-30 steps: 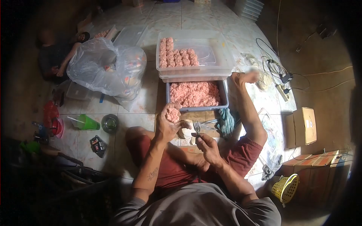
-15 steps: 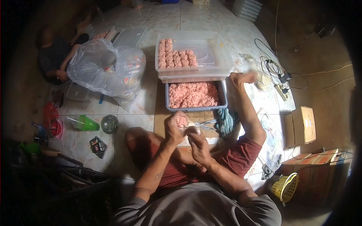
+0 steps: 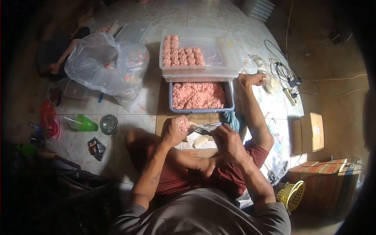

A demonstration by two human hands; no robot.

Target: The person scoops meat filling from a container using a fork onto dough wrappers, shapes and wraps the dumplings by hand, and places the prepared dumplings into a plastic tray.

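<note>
A lump of pink minced meat (image 3: 184, 124) rests in my left hand (image 3: 172, 131), the fingers curled round it. In my right hand (image 3: 231, 145) is a metal fork (image 3: 201, 130), its tines pointing left, close beside the meat; whether they touch I cannot tell. Beneath the fork, pale off-white pieces (image 3: 201, 141) lie near the cardboard; their kind is unclear. Just beyond my hands stands a blue-grey tub (image 3: 171, 102) filled with minced meat (image 3: 199, 96). Behind it, a clear plastic box (image 3: 225, 55) holds rows of meat balls (image 3: 182, 55).
A plastic-wrapped bundle (image 3: 105, 66) stands at left, with another person's arm (image 3: 66, 56) behind it. Nearer are a green cup (image 3: 86, 123), a glass bowl (image 3: 109, 124) and a small dark tray (image 3: 96, 149). Cables (image 3: 288, 74), a blue-green cloth (image 3: 233, 120) and a yellow basket (image 3: 291, 196) are at right.
My right hand has moved up and right from beside my left hand and now holds a fork that lay by the cloth. My left hand, still around the meat, has shifted slightly left.
</note>
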